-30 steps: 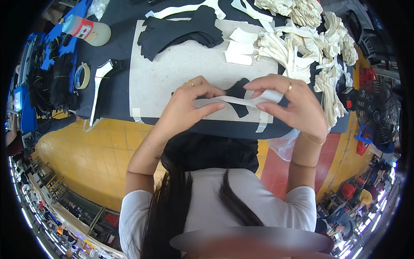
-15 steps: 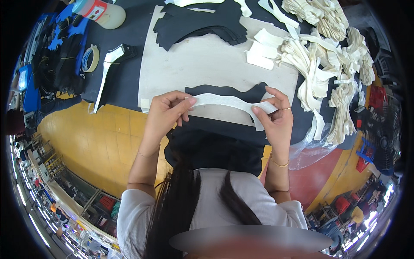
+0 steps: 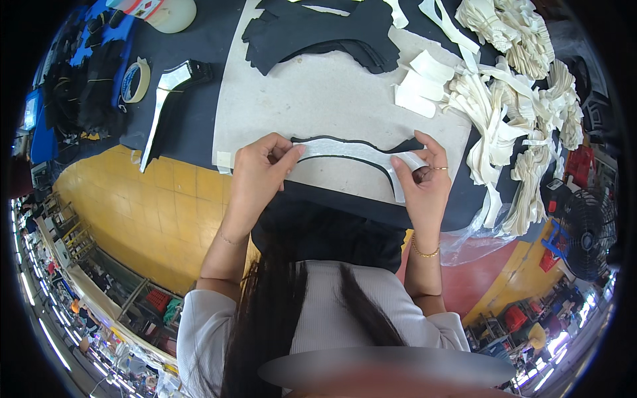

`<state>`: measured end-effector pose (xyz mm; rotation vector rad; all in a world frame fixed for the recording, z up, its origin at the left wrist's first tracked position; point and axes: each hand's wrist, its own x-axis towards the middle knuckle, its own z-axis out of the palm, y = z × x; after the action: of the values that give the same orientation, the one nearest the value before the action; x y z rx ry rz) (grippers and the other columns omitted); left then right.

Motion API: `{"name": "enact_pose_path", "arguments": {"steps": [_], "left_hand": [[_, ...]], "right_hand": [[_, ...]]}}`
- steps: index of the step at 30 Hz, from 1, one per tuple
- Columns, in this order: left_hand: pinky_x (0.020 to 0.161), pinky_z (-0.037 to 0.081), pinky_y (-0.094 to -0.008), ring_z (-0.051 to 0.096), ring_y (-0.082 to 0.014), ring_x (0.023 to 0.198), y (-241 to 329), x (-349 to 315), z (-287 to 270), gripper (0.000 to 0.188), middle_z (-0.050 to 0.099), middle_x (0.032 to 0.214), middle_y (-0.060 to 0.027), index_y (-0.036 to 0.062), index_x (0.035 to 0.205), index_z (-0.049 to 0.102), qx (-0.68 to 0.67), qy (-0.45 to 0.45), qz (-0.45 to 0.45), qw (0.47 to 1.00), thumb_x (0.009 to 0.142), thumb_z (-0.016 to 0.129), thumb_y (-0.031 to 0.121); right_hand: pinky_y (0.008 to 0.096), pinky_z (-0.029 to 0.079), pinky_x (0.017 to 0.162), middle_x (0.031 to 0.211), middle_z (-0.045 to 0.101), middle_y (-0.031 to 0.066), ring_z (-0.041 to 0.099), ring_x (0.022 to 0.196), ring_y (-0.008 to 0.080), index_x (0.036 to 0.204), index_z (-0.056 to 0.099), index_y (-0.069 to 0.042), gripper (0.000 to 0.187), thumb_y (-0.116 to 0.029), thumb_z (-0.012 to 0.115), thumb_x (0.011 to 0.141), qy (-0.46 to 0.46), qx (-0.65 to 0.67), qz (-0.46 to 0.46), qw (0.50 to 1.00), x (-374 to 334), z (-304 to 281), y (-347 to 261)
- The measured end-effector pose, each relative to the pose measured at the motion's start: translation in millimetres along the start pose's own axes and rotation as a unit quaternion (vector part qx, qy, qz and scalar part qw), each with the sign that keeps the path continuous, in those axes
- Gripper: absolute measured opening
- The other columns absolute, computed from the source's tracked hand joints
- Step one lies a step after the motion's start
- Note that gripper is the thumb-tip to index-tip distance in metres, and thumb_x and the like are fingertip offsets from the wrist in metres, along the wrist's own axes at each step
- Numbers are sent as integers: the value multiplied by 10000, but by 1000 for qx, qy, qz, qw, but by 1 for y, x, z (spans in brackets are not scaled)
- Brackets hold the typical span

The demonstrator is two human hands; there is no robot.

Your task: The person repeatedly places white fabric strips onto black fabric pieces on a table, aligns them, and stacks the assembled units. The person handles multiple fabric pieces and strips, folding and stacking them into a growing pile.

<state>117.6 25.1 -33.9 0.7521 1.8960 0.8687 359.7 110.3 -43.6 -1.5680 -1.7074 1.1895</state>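
Since the earlier head view, the curved white fabric strip [image 3: 345, 149] has shifted over the curved black fabric piece [image 3: 408, 144], whose dark edges show along it; left hand [image 3: 264, 161] pinches the strip's left end; right hand [image 3: 424, 178] pinches its right part; both pieces are at the grey board's [image 3: 332, 99] near side; cream fabric strips [image 3: 488, 129] lie right.

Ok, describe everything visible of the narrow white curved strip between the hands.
The narrow white curved strip looks like thin, matte fabric. It bows upward in the middle and forks at its right: one branch points down toward the person, the other is in the right hand. The left hand pinches its left end. It lies over a black, curved, cloth-like piece, whose edge shows along both long sides; whether it rests flat is unclear.
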Motion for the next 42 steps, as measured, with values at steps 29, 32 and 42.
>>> {"name": "enact_pose_path", "arguments": {"steps": [29,32,42], "left_hand": [[401,321,-203,428,-27,450,11,-1,7,192,535,602,13,-21,849,655,45,30,-13,998,916,729,143],[402,320,-201,428,-27,451,11,-2,7,189,532,601,15,-19,848,656,47,29,-25,998,914,730,142],[403,324,-207,425,-31,452,4,0,7,204,533,602,14,-23,837,648,72,39,19,996,910,734,148]], "right_hand": [[274,485,561,976,707,169,553,571,131,1307,573,-76,493,-77,752,847,-26,-107,4,994,1,1,-22],[276,490,559,976,711,174,561,572,132,1311,572,-76,498,-79,753,847,-29,-114,-1,993,1,1,-22],[288,492,558,948,708,173,564,568,148,1305,581,-69,484,-66,740,848,-17,-129,-7,991,0,4,-22]]}}
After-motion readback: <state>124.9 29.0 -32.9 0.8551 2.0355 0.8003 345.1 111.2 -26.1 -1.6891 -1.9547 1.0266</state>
